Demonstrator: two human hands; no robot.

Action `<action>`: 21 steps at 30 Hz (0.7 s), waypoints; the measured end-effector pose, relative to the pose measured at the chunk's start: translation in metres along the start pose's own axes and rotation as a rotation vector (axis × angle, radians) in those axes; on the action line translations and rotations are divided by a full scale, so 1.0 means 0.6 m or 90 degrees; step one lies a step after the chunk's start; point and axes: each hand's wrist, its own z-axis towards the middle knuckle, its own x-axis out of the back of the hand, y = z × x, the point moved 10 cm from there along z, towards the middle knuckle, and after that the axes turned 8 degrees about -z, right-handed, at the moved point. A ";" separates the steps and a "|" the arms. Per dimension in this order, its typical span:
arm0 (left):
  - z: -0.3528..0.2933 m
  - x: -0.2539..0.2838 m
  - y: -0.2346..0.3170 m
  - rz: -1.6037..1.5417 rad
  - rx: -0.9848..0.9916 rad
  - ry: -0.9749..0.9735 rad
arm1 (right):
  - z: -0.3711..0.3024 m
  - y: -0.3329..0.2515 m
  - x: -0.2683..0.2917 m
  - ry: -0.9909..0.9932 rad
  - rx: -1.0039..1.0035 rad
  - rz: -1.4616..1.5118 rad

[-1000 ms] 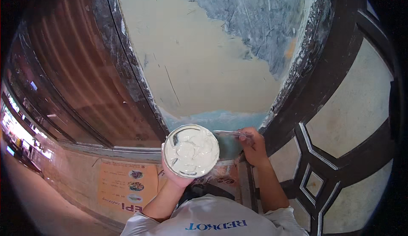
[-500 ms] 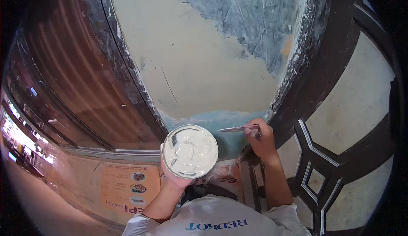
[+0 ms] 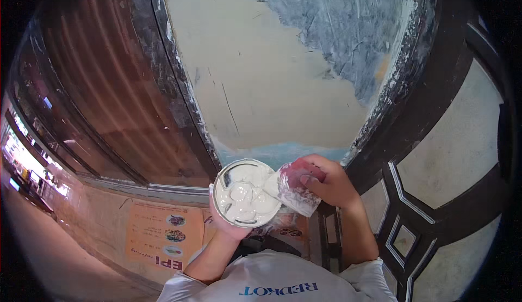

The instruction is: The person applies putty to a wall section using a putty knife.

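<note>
A round tub of thick white paste [image 3: 239,196] rests in my left hand [image 3: 227,227]; its fingers are wrapped round the side and mostly hidden under it. With its broad face turned up, a paste-smeared putty scraper [image 3: 298,192] in red and a pale tone is pinched between the thumb and fingers of my right hand [image 3: 333,184]. The scraper's left edge is at the tub's right rim, against the white paste. Beyond both hands stands a wall panel [image 3: 261,106], coated beige, with a rough grey-blue patch at the upper right and a light blue strip low down.
Dark, paint-flecked frames [image 3: 176,68] border the panel on both sides. A brown glossy panel [image 3: 109,95] stands to the left, and a dark door with pale insets [image 3: 440,139] to the right. An orange printed sheet [image 3: 155,231] lies low at the left.
My right hand has moved left to the tub, and the scraper has turned from edge-on to face-up, meeting the paste at the rim. The view has shifted slightly.
</note>
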 end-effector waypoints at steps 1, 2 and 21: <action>-0.001 0.001 0.001 0.009 -0.002 0.001 | 0.004 0.025 -0.014 -0.036 -0.008 0.040; -0.001 0.003 0.003 0.018 -0.003 0.002 | 0.005 0.030 -0.011 -0.033 -0.008 0.038; 0.015 0.068 0.212 0.069 -0.063 0.034 | 0.067 0.067 -0.132 0.085 -0.008 -0.249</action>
